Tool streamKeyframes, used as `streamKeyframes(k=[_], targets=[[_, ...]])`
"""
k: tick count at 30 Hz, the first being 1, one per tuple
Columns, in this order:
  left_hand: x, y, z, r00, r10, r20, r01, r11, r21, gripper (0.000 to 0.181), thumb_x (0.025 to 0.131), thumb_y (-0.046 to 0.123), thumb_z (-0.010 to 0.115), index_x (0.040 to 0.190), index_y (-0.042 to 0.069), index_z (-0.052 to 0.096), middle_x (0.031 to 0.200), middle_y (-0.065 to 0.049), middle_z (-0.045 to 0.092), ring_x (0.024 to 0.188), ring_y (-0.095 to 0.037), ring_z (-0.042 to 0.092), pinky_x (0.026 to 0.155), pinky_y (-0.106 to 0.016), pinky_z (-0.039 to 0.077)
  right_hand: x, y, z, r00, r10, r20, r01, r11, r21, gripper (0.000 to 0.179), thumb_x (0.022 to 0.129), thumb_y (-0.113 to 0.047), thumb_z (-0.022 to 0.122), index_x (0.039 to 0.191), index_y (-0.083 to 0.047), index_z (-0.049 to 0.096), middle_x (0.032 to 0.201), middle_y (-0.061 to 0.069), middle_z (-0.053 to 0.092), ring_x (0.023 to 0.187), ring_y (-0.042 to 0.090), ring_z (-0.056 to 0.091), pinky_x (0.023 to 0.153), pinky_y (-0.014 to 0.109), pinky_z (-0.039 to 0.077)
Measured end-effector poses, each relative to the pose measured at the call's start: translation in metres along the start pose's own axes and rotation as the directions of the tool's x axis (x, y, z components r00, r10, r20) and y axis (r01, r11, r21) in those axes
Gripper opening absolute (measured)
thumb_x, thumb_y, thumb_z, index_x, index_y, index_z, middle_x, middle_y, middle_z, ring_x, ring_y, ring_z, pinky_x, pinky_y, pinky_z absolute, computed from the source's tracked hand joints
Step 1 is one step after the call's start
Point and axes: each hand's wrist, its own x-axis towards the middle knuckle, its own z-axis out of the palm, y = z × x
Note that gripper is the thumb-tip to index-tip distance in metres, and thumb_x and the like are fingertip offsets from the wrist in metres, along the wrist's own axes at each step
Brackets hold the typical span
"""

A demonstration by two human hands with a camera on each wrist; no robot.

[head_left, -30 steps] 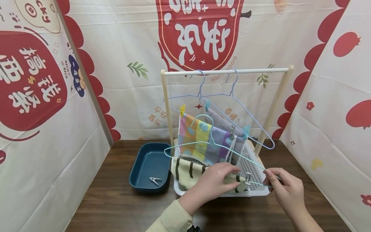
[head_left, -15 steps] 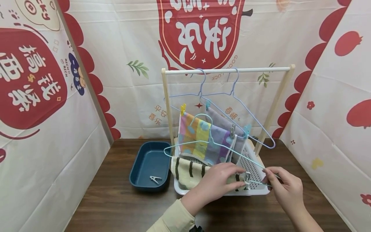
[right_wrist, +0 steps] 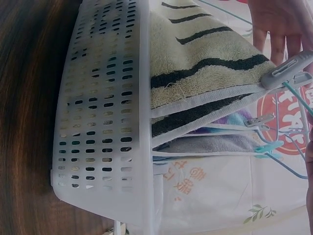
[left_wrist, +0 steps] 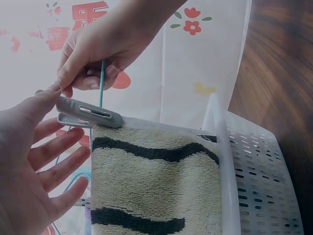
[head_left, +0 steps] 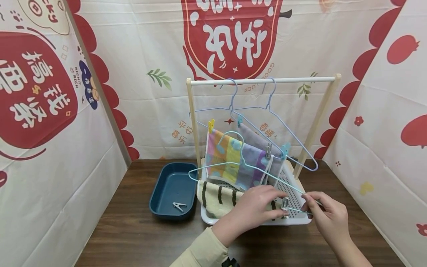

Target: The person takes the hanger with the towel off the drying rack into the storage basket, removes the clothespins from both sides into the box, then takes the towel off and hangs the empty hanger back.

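A cream towel with dark stripes hangs over the lower bar of a mint-green hanger. A grey clothespin grips the towel's right corner at the bar. My left hand is at this clothespin, thumb and index finger on either side of its tail; the other fingers are spread loosely. My right hand pinches the hanger's right end. A white perforated basket stands beneath the towel.
A blue tray with one grey clothespin stands left of the basket. Behind, a rack carries two lilac hangers, with a checked towel and a grey towel clipped on.
My left hand has moved slightly right along the towel, bringing its fingertips from beside the clothespin to its tail. My right hand and the hanger have barely moved.
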Motion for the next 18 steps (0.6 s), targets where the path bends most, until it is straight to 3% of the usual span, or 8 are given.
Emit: streamKeyframes(k=[8, 18], targets=[[0.0035, -0.0016, -0.0032, 0.999, -0.003, 0.045, 0.002, 1.000, 0.013, 0.041, 0.090, 0.043, 0.067, 0.124, 0.020, 0.067, 0.114, 0.012, 0.067, 0.106, 0.000, 0.058, 0.092, -0.013, 0.040, 0.0017, 0.0002, 0.0007, 1.000, -0.023, 0.005, 0.023, 1.000, -0.009, 0.020, 0.079, 0.022, 0.065, 0.080, 0.002, 0.067, 0.061, -0.001, 0.061, 0.049, 0.002, 0.054, 0.046, 0.012, 0.043], [0.0006, 0.0007, -0.0021, 0.999, -0.027, 0.019, 0.028, 0.996, -0.082, 0.037, 0.090, 0.037, 0.070, 0.119, 0.015, 0.068, 0.112, 0.009, 0.067, 0.105, 0.000, 0.057, 0.092, -0.009, 0.038, 0.0015, -0.0007, 0.0021, 1.000, -0.012, 0.008, 0.012, 1.000, -0.006, 0.020, 0.080, 0.021, 0.064, 0.080, 0.002, 0.067, 0.061, -0.001, 0.061, 0.050, 0.001, 0.054, 0.047, 0.012, 0.043]])
